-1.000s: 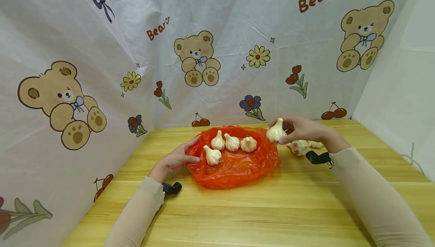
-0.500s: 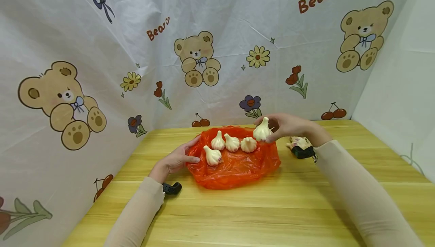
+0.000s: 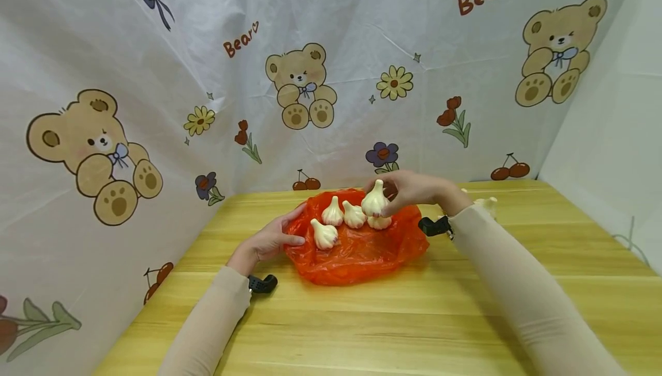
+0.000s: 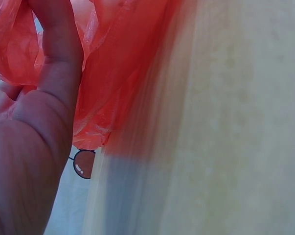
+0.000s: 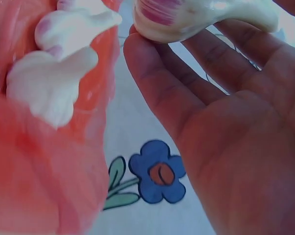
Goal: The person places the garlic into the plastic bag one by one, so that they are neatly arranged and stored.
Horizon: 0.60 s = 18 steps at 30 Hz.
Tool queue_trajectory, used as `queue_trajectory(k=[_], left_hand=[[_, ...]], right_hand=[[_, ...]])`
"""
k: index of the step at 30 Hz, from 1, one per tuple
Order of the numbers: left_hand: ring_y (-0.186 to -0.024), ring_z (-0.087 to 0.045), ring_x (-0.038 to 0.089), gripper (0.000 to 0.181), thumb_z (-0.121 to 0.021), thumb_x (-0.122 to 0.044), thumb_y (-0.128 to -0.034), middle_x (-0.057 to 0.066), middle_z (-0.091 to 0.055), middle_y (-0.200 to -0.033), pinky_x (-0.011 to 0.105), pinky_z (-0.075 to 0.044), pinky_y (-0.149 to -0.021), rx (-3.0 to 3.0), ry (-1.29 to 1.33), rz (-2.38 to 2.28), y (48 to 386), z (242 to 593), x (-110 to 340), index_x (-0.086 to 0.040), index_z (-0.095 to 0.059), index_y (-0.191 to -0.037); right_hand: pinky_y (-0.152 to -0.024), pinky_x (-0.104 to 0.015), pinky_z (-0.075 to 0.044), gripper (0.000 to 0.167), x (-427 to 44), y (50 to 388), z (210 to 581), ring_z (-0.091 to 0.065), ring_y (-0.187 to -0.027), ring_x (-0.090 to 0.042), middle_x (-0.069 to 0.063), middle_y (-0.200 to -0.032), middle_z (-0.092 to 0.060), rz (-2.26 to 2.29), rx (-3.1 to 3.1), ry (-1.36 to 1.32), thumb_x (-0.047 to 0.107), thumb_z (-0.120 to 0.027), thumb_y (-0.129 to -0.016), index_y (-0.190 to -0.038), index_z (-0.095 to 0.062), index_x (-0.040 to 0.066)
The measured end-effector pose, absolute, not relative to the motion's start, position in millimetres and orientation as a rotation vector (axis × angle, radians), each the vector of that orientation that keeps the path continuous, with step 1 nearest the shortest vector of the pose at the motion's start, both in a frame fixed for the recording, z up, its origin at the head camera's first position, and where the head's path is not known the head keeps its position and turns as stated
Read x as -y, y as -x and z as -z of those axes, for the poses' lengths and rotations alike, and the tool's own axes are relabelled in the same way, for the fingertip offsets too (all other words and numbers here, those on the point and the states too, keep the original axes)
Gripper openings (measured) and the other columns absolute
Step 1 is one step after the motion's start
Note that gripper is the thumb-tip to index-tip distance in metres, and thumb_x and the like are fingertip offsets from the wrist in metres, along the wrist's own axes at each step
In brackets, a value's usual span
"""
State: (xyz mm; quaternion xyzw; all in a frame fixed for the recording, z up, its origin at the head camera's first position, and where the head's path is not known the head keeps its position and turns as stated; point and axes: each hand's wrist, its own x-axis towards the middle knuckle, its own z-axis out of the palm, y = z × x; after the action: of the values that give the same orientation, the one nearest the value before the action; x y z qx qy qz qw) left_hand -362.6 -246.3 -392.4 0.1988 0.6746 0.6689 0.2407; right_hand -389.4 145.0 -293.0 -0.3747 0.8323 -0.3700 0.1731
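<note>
A red plastic bag [image 3: 351,261] lies spread on the table with several garlic bulbs in it, one of them a bulb [image 3: 325,234] at its left. The left hand [image 3: 266,242] grips the bag's left edge; in the left wrist view that hand [image 4: 44,88] has a finger against the red film [image 4: 113,63]. Above the bag's back right part, the right hand [image 3: 414,189] holds a garlic bulb [image 3: 374,200] between thumb and fingers, stem up. The right wrist view shows this bulb [image 5: 171,19] at the fingertips of the right hand [image 5: 235,127], beside bulbs [image 5: 44,88] in the bag.
More garlic [image 3: 487,206] lies on the wooden table [image 3: 331,330] at the right, partly hidden by the right forearm. A printed curtain [image 3: 207,77] stands behind the table and at its left. A thin cable hangs at the far right.
The right hand has moved left with its garlic bulb, from beyond the bag's right edge to over the bulbs in it. The left hand stays on the bag's edge.
</note>
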Motion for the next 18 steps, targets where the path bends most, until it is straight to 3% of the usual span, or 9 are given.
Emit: queue_trajectory(k=[4,11,18], left_hand=[[-0.138,-0.051,0.029,0.098,-0.067,0.009,-0.0925,0.009,-0.021,-0.171,0.046,-0.058,-0.099,-1.838,-0.538,-1.836,361.8,391.9,245.9,-0.038,-0.019,-0.165],[-0.136,-0.053,0.029,0.1,-0.068,0.009,-0.0919,0.011,-0.022,-0.171,0.046,-0.058,-0.098,-1.826,-0.539,-1.837,361.9,392.4,246.2,-0.038,-0.019,-0.165],[-0.137,-0.053,0.028,0.099,-0.068,0.007,-0.0923,0.011,-0.021,-0.171,0.044,-0.059,-0.098,-1.833,-0.564,-1.832,362.9,392.2,247.1,-0.036,-0.017,-0.166]], right_hand=[[-0.08,-0.032,-0.055,0.058,-132.3,391.0,294.5,-0.056,-0.094,-0.026,-0.007,-0.101,-0.061,1.023,-2.359,1.08,0.014,-0.086,-0.083,-0.135,-0.061,0.015],[-0.093,-0.033,-0.058,0.056,-116.2,396.0,301.3,-0.062,-0.104,-0.025,-0.006,-0.113,-0.067,1.038,-2.327,1.086,0.014,-0.086,-0.083,-0.133,-0.062,0.017],[-0.095,-0.033,-0.058,0.052,-100.8,402.8,310.6,-0.065,-0.105,-0.023,-0.003,-0.114,-0.071,1.041,-2.343,1.117,0.017,-0.089,-0.08,-0.127,-0.066,0.018]])
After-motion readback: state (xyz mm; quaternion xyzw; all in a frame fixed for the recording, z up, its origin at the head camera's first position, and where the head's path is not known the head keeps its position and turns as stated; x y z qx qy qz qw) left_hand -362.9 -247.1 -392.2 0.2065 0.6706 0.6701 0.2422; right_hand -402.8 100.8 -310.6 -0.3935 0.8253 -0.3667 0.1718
